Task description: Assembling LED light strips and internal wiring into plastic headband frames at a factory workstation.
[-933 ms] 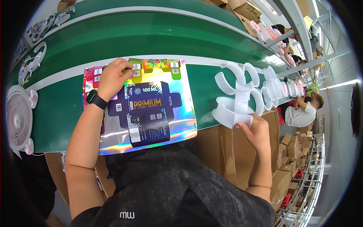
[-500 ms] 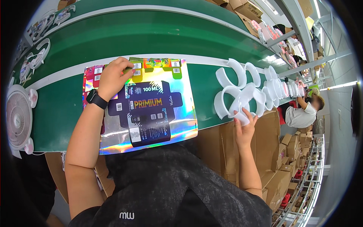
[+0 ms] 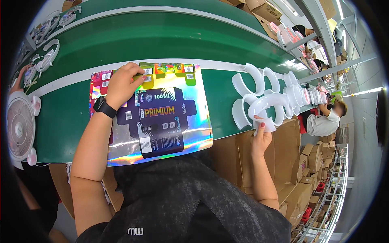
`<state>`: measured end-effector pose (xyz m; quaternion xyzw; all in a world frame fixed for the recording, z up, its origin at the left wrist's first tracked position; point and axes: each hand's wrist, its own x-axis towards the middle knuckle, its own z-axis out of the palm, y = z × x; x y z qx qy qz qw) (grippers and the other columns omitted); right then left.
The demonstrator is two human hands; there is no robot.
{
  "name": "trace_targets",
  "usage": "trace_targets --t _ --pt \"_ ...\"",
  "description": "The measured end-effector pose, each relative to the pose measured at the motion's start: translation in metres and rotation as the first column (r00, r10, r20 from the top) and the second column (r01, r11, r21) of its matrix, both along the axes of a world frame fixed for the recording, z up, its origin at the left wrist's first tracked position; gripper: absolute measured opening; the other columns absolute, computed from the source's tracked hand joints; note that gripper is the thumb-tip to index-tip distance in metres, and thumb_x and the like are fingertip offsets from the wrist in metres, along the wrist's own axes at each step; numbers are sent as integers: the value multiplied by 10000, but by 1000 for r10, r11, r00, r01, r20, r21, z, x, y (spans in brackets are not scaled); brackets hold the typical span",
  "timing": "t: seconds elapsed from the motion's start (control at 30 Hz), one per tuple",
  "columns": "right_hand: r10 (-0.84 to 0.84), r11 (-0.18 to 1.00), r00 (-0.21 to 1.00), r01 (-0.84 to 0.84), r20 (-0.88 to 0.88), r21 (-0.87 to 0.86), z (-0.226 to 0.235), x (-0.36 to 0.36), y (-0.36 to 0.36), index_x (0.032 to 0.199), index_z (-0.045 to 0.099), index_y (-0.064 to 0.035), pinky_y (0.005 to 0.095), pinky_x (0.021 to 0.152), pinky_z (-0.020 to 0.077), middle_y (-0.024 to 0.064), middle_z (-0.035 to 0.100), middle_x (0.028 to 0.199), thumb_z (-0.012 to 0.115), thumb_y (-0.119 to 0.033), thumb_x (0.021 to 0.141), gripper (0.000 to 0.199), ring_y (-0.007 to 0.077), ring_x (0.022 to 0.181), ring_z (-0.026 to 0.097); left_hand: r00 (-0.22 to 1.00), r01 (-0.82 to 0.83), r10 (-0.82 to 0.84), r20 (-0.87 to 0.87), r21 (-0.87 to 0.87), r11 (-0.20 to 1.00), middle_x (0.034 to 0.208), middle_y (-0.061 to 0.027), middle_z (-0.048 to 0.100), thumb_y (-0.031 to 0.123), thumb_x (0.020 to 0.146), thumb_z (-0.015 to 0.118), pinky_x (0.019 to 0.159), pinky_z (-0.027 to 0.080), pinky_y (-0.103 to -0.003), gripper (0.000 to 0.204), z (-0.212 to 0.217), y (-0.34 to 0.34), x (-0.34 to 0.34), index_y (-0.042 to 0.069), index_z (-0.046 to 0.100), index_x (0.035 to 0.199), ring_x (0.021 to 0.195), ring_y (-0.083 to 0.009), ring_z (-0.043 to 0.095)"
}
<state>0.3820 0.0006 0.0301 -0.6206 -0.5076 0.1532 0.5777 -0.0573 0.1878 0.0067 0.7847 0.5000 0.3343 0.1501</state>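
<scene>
Left hand (image 3: 126, 84), a dark watch (image 3: 105, 107) on its wrist, rests with bent fingers on the upper left part of a shiny printed sheet (image 3: 159, 120); whether it grips the sheet cannot be told. The sheet lies on a green table (image 3: 221, 101). Farther right, the right hand (image 3: 261, 139) pinches a white curved band (image 3: 257, 106) near other white bands (image 3: 241, 116).
</scene>
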Motion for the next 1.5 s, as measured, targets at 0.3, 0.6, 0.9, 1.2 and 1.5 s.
trace_targets --t 0.3,0.6,0.9,1.2,1.5 --pt "-80 993 996 82 33 -81 -7 46 57 1179 665 25 236 789 438 32 685 1021 558 -251 1037 329 91 900 566 1000 -7 7 4 9 1000 1055 -55 656 247 875 659 826 506 -394 207 -3 -2 -3 79 703 987 996 -280 626" --pt "-76 985 898 -2 433 175 27 -6 59 1178 648 22 351 1011 434 123 669 1169 486 -129 1044 260 227 1082 615 1000 -12 12 11 22 1000 1034 -45 654 273 874 669 789 514 -391 212 -4 0 1 85 702 967 960 -261 632" --pt "372 888 372 -410 850 -209 12 -80 77 1100 616 -72 581 1101 322 97 670 1071 642 35 792 327 318 1113 610 999 1 2 -33 71 997 999 -89 643 288 869 681 821 514 -416 220 2 -1 -6 83 696 949 985 -299 628" --pt "178 984 467 -96 866 -150 -6 -47 82 1166 612 -87 627 1149 204 105 621 1178 626 -43 846 324 338 1257 517 998 -50 54 -42 79 996 1002 -45 648 297 861 688 786 530 -388 200 -2 -9 4 124 714 958 952 -268 645" --pt "-25 988 473 145 881 -50 -6 -42 87 1054 653 -81 604 1149 188 75 630 1192 592 -71 900 166 338 1324 467 998 -29 30 -57 19 999 1032 -46 642 328 877 668 843 522 -395 250 1 -6 2 107 722 980 1002 -263 629"
